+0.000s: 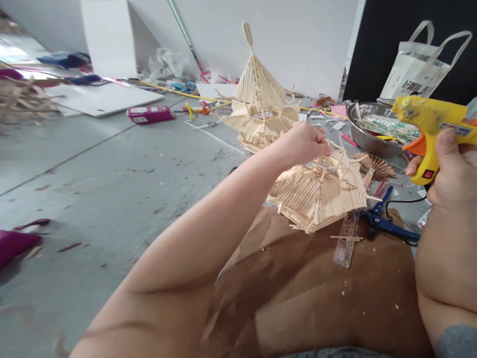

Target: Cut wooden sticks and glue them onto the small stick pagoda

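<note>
My left hand (303,143) is closed in a pinch at the top of a layered wooden stick roof (316,191). What its fingertips hold, if anything, is hidden. In my right hand (452,169) is a yellow hot glue gun (428,124) with an orange trigger, raised at the right with its nozzle pointing left. The stick roof rests at the far edge of a brown paper sheet (290,283). Behind it stands a taller pagoda-like stick model (261,89) with a pointed top.
A clear ruler (346,246) and blue-handled cutters (389,223) lie beside the stick roof. Further back are a metal bowl (367,132) of sticks and a white tote bag (413,74). A purple package (151,114) and scattered scraps lie on the grey floor (112,199).
</note>
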`<state>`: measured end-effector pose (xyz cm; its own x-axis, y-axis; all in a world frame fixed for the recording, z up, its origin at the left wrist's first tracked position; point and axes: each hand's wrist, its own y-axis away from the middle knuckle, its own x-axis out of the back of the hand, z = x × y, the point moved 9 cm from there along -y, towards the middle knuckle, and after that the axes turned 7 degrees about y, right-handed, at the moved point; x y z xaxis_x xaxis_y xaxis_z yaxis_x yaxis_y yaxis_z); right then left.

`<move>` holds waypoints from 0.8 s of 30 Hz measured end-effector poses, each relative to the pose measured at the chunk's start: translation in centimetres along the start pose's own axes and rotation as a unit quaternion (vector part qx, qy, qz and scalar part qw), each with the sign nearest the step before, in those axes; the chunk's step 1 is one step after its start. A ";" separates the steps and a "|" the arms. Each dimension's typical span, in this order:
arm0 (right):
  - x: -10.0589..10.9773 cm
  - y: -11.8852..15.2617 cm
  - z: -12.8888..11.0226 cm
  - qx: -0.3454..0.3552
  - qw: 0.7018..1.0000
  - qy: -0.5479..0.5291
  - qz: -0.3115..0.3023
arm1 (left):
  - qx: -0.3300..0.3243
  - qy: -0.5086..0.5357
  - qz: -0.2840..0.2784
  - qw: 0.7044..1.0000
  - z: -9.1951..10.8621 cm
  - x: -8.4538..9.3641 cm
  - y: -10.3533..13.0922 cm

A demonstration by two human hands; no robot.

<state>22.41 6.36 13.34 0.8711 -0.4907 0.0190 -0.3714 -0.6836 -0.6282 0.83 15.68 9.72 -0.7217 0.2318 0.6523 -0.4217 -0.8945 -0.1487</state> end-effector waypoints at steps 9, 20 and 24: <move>-0.1 0.1 0.2 -0.007 1.000 -0.006 -0.005 | 0.002 0.001 -0.006 1.000 -0.4 -0.2 0.0; -0.1 0.1 0.2 -0.016 1.000 -0.006 -0.009 | 0.020 0.011 -0.001 1.000 -0.2 0.0 0.2; -0.2 0.1 0.2 -0.011 1.000 -0.006 -0.009 | 0.022 0.008 -0.004 1.000 -0.1 0.0 0.2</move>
<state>22.32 6.51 13.11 0.8814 -0.4719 0.0200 -0.3632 -0.7043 -0.6100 0.66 15.59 9.60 -0.7263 0.2453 0.6421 -0.4040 -0.9081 -0.1100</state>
